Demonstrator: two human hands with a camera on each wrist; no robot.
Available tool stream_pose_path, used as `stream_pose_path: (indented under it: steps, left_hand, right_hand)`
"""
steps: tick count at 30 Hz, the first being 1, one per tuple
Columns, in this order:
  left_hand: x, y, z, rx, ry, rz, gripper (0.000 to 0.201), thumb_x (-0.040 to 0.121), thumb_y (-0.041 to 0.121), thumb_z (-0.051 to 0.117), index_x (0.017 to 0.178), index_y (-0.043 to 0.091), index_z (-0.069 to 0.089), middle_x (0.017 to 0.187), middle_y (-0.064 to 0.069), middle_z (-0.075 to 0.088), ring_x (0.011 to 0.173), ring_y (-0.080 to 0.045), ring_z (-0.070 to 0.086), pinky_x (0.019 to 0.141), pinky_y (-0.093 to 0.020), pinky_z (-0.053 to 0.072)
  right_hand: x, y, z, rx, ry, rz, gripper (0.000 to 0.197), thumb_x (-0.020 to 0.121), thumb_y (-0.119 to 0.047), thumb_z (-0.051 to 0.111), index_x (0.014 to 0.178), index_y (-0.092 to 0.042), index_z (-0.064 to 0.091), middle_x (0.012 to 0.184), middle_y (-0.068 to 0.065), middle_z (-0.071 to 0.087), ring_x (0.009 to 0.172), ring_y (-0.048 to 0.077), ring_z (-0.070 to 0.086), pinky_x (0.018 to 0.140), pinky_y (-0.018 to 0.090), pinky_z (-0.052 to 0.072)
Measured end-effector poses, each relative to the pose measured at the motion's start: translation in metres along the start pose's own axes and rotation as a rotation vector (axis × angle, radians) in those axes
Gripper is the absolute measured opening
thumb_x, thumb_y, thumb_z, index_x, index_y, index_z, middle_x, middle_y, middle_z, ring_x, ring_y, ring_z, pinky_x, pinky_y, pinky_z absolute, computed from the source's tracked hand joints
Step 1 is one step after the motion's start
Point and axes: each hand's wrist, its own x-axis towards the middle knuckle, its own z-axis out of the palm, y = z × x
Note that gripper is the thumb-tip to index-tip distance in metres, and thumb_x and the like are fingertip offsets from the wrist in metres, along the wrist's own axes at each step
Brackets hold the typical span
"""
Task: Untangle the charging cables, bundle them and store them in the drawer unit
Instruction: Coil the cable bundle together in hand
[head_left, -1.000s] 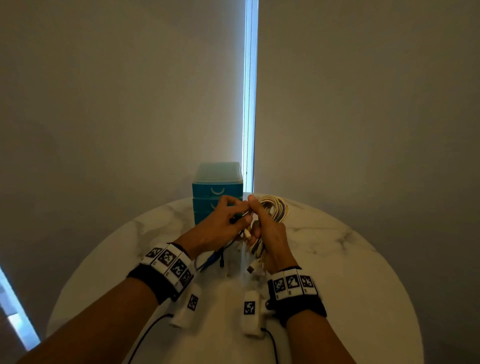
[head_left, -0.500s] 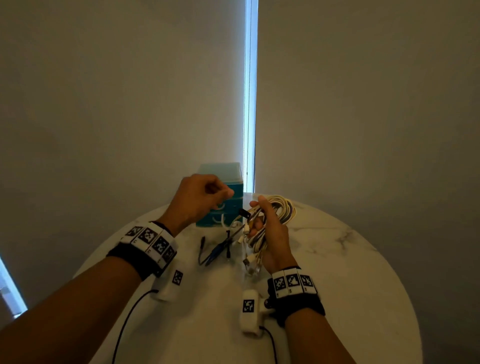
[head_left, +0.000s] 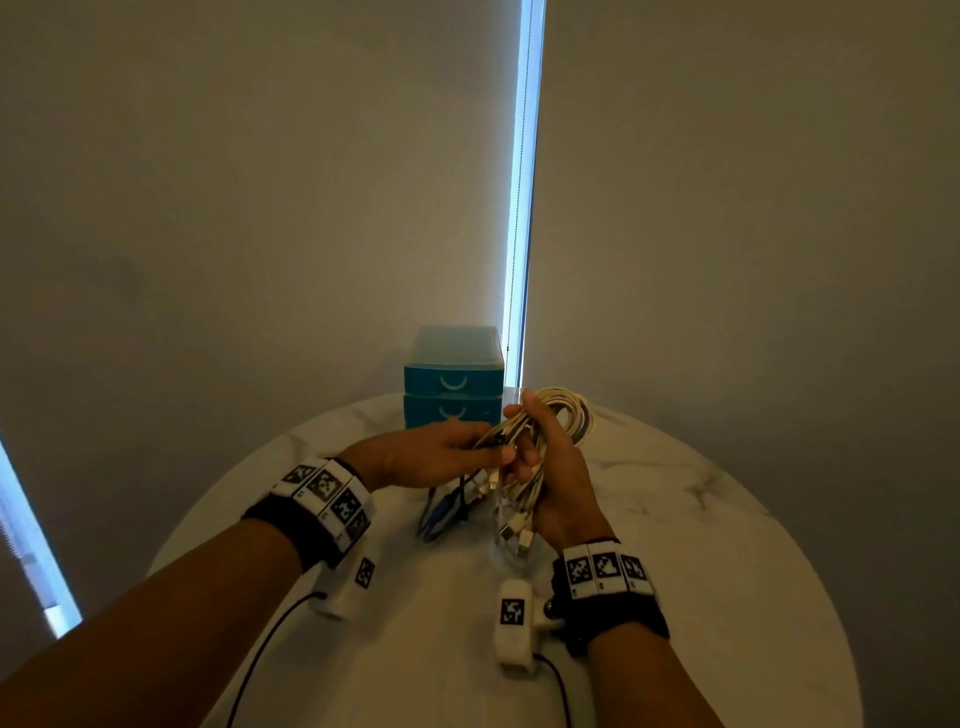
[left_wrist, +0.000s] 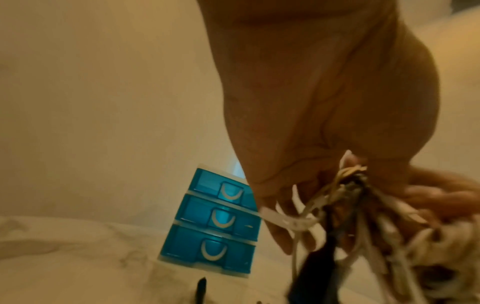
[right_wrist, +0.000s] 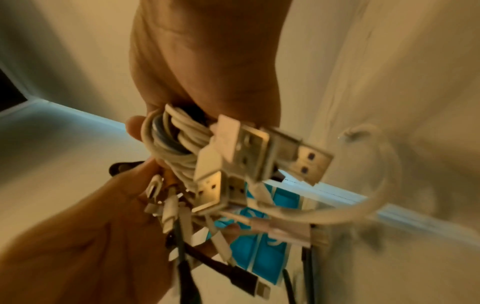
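Cables (head_left: 540, 441) are sitting bunched in my right hand (head_left: 558, 467), which is wrapping its fingers round the white coil above the round marble table (head_left: 727, 571); this is the head view. My left hand (head_left: 441, 454) is meeting the right one at the bundle, fingertips closing on strands near its middle. Plugs (head_left: 514, 535) are dangling below the right palm, and a dark cable (head_left: 441, 512) is trailing down to the tabletop. I am seeing the drawer unit (head_left: 453, 382) standing just beyond both hands, at the table's far edge, all drawers closed.

Left wrist view: my left hand (left_wrist: 324, 102) is pinching several pale strands (left_wrist: 311, 205), and the image is blurring on the right. The unit (left_wrist: 215, 222) is showing three blue drawers, each with a white handle.

Right wrist view: my right hand (right_wrist: 207, 61) is clamping the looped white cables (right_wrist: 176, 142), with USB plugs (right_wrist: 259, 156) pointing at the lens. The left hand (right_wrist: 91, 236) is touching the hanging ends (right_wrist: 171, 211) from below. Blue drawer fronts (right_wrist: 267, 259) are peeking through behind the plugs.
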Motion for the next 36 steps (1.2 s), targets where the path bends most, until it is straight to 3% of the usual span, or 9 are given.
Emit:
stream_pose_path:
  steps: [3, 5, 10, 19, 22, 26, 30, 33, 36]
  left_hand:
    - [-0.006, 0.008, 0.001, 0.159, 0.049, 0.011, 0.032, 0.111, 0.046, 0.049, 0.135, 0.03, 0.064, 0.128, 0.005, 0.071, 0.116, -0.009, 0.066, 0.101, -0.026, 0.052]
    - [-0.007, 0.011, -0.001, 0.233, 0.092, 0.024, 0.035, 0.11, 0.047, 0.05, 0.139, 0.03, 0.06, 0.128, 0.004, 0.07, 0.113, -0.011, 0.066, 0.096, -0.028, 0.053]
    - [-0.004, 0.023, 0.002, 0.231, 0.08, 0.014, 0.04, 0.112, 0.042, 0.046, 0.149, 0.027, 0.047, 0.112, 0.009, 0.068, 0.098, -0.007, 0.067, 0.086, -0.025, 0.053]
    - [0.012, 0.031, 0.013, 0.346, 0.193, -0.027, 0.049, 0.11, 0.051, 0.046, 0.148, 0.022, 0.043, 0.121, -0.001, 0.071, 0.101, -0.016, 0.07, 0.094, -0.043, 0.06]
    - [0.009, 0.034, 0.015, 0.162, 0.188, -0.058, 0.041, 0.11, 0.048, 0.049, 0.139, 0.02, 0.053, 0.121, -0.001, 0.071, 0.104, -0.016, 0.07, 0.088, -0.026, 0.057]
    - [0.0, 0.034, 0.012, 0.161, 0.083, -0.006, 0.025, 0.114, 0.039, 0.042, 0.111, 0.034, 0.066, 0.111, 0.002, 0.072, 0.1, -0.012, 0.067, 0.082, -0.018, 0.051]
    - [-0.001, 0.034, 0.004, 0.26, 0.065, -0.075, 0.032, 0.114, 0.043, 0.042, 0.126, 0.026, 0.066, 0.122, 0.001, 0.071, 0.109, -0.014, 0.065, 0.093, -0.025, 0.051]
    - [0.003, 0.037, 0.003, 0.302, 0.086, -0.134, 0.041, 0.114, 0.042, 0.041, 0.124, 0.014, 0.068, 0.119, -0.007, 0.072, 0.108, -0.023, 0.066, 0.09, -0.032, 0.05]
    - [0.01, 0.038, 0.011, 0.263, 0.098, -0.132, 0.039, 0.114, 0.04, 0.04, 0.118, 0.014, 0.068, 0.114, -0.01, 0.073, 0.106, -0.027, 0.067, 0.088, -0.033, 0.052]
  right_hand:
    - [0.003, 0.005, -0.005, -0.088, 0.014, -0.036, 0.054, 0.085, -0.054, 0.085, 0.112, -0.007, 0.08, 0.094, 0.021, 0.077, 0.09, 0.039, 0.073, 0.105, 0.059, 0.054]
    - [0.004, 0.006, -0.006, -0.13, 0.035, -0.04, 0.063, 0.079, -0.057, 0.088, 0.119, -0.01, 0.08, 0.119, 0.024, 0.076, 0.111, 0.045, 0.073, 0.109, 0.065, 0.052]
    - [0.005, -0.003, -0.008, -0.306, 0.16, -0.044, 0.051, 0.079, -0.057, 0.087, 0.09, -0.008, 0.077, 0.067, 0.01, 0.072, 0.055, 0.02, 0.068, 0.061, 0.037, 0.06]
    - [0.005, -0.007, -0.008, -0.148, 0.167, -0.003, 0.079, 0.061, -0.055, 0.1, 0.114, -0.001, 0.079, 0.116, 0.034, 0.074, 0.097, 0.04, 0.074, 0.103, 0.065, 0.056]
    - [0.005, -0.007, -0.007, -0.06, 0.125, 0.001, 0.08, 0.061, -0.047, 0.102, 0.117, 0.005, 0.075, 0.119, 0.042, 0.066, 0.094, 0.042, 0.062, 0.11, 0.067, 0.046]
    - [0.003, -0.006, -0.009, -0.078, 0.043, 0.04, 0.062, 0.07, -0.044, 0.098, 0.114, -0.005, 0.08, 0.09, 0.023, 0.065, 0.077, 0.037, 0.062, 0.097, 0.057, 0.057]
    - [-0.005, -0.012, -0.01, -0.187, 0.079, 0.028, 0.04, 0.085, -0.04, 0.087, 0.107, -0.008, 0.082, 0.059, 0.004, 0.055, 0.047, 0.016, 0.051, 0.05, 0.029, 0.05]
    - [-0.006, -0.012, -0.009, -0.268, 0.164, -0.008, 0.036, 0.08, -0.042, 0.089, 0.088, -0.009, 0.078, 0.061, 0.006, 0.062, 0.049, 0.017, 0.057, 0.052, 0.03, 0.05]
    - [-0.003, -0.01, -0.008, -0.257, 0.205, -0.036, 0.036, 0.076, -0.041, 0.09, 0.095, -0.011, 0.084, 0.084, 0.013, 0.08, 0.066, 0.022, 0.07, 0.06, 0.033, 0.056]
